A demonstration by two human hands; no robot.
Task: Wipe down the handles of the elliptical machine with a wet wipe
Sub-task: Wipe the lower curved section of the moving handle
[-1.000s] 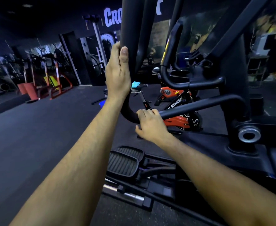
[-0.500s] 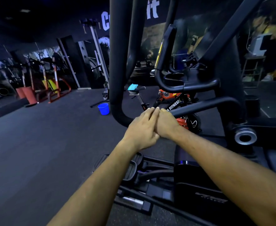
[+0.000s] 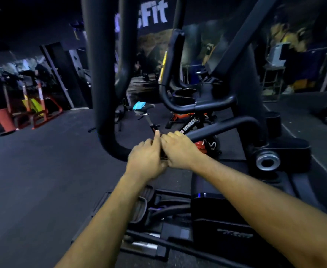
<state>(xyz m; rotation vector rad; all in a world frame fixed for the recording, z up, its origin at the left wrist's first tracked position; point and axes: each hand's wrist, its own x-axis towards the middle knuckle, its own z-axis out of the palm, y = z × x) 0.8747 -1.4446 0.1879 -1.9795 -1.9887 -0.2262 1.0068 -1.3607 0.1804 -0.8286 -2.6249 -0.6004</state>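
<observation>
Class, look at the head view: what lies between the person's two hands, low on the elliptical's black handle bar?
Only a narrow gap shows between the left hand and right hand; something small and dark sits there, too dim to identify.

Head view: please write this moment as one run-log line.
left hand: on handle bar | right hand: on bar, touching left | wipe: not visible

What my hands cover and what the edges cut off

My left hand (image 3: 146, 158) and right hand (image 3: 180, 149) meet over the lower bend of the handle (image 3: 104, 93), hiding that stretch of tube and anything pinched between them; I cannot tell whether a wipe is there. Above my hands the handle runs off the top edge. Beyond my fingertips the wall lettering (image 3: 155, 14) is half covered by the tube. Below my wrists the pedals (image 3: 139, 206) sit partly behind my left forearm.
</observation>
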